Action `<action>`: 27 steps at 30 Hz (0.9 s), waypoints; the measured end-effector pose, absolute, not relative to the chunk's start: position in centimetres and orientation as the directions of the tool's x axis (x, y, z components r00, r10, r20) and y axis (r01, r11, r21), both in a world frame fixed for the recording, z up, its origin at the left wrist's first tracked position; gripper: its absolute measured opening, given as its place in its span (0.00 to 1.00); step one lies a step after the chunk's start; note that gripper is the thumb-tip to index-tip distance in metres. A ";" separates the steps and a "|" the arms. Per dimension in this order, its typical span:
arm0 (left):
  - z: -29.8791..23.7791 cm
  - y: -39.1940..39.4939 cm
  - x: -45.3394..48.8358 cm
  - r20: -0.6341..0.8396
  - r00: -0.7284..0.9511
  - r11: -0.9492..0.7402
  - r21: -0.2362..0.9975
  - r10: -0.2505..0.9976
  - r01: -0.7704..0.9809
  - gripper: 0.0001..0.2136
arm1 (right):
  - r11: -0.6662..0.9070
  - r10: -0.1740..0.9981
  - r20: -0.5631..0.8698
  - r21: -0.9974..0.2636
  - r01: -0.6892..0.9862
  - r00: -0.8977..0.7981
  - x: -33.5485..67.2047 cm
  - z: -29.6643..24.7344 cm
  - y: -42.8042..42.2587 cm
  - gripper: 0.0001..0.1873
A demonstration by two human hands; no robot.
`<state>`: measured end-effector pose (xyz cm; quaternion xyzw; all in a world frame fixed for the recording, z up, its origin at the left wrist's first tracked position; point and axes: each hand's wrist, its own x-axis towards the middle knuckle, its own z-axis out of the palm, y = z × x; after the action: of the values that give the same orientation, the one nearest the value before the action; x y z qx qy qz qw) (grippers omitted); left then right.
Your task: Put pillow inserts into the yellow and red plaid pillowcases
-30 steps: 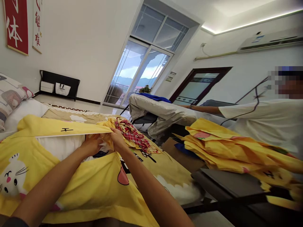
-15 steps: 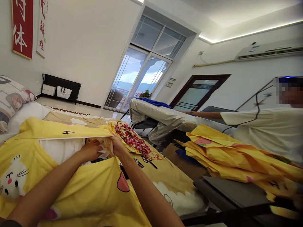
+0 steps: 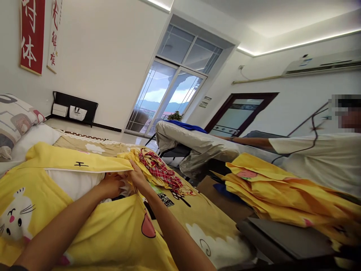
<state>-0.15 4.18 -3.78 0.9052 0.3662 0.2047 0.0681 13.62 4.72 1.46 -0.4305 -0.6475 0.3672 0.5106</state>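
Observation:
A yellow cartoon-print duvet cover (image 3: 113, 233) lies over the bed, its slit opening showing the white duvet (image 3: 72, 182) inside. My left hand (image 3: 111, 185) is tucked into that opening, fingers curled on a bunched white corner of the duvet. My right hand (image 3: 135, 175) pinches the cover's upper edge right beside it. A red plaid cloth (image 3: 159, 169) lies crumpled just beyond my hands.
Pillows (image 3: 17, 124) sit at the bed's head on the left. To the right, another person in a white shirt (image 3: 316, 158) stands beside a heap of yellow bedding (image 3: 279, 192) on a dark table (image 3: 290, 241). A covered chair (image 3: 197, 145) stands near the balcony door.
My left hand has slid deeper into the cover's opening, and my right hand has shifted a little up along the edge. The view has tilted slightly.

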 end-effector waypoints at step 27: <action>-3.5 4.3 -1.6 0.256 0.366 -0.339 0.922 0.895 0.186 0.15 | 0.271 0.953 0.265 -0.963 0.017 -0.146 14.3 2.0 4.3 0.20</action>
<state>-1.65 4.29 -3.51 0.7063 0.3826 0.4133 0.4289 14.28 4.34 1.97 -0.3998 -0.6068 0.4526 0.5168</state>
